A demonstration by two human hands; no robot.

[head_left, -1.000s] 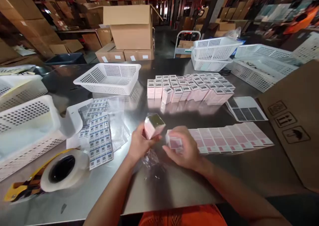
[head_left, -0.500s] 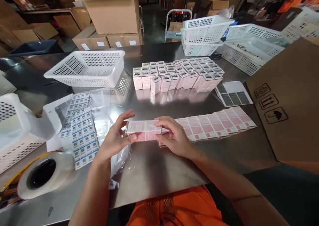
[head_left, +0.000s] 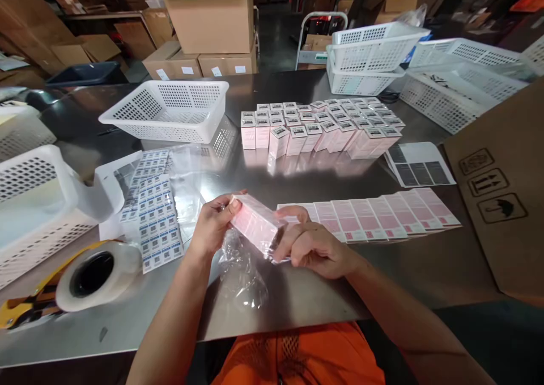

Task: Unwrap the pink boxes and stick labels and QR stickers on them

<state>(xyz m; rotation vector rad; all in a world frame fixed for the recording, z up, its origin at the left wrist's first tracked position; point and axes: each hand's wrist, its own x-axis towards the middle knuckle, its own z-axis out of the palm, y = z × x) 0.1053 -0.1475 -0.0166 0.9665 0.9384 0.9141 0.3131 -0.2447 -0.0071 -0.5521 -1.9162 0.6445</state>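
Observation:
A pink and white carton (head_left: 255, 222) with a shiny surface is held tilted above the near part of the steel table. My left hand (head_left: 216, 221) is closed around its left end, thumb on top. At the other end, the curled fingers of my right hand (head_left: 317, 246) press against the carton; what its fingertips pinch there is partly hidden. Crumpled clear plastic film (head_left: 244, 277) lies below the carton. To the right, a row of flat-lying pink cartons (head_left: 369, 218) reaches behind my right hand. Farther back stands a block of upright pink cartons (head_left: 297, 138) with barcode labels on top.
Sheets of QR-code stickers (head_left: 160, 221) lie at left, near a tape roll in a dispenser (head_left: 127, 260). White baskets (head_left: 204, 122) stand at the back and left (head_left: 80, 198). A large cardboard box (head_left: 501, 249) borders the right, beside printed sheets (head_left: 419, 167).
The carton has turned from level to slanted, its right end now toward me. My right fingers have curled at that end. The view has shifted left, so things appear farther right.

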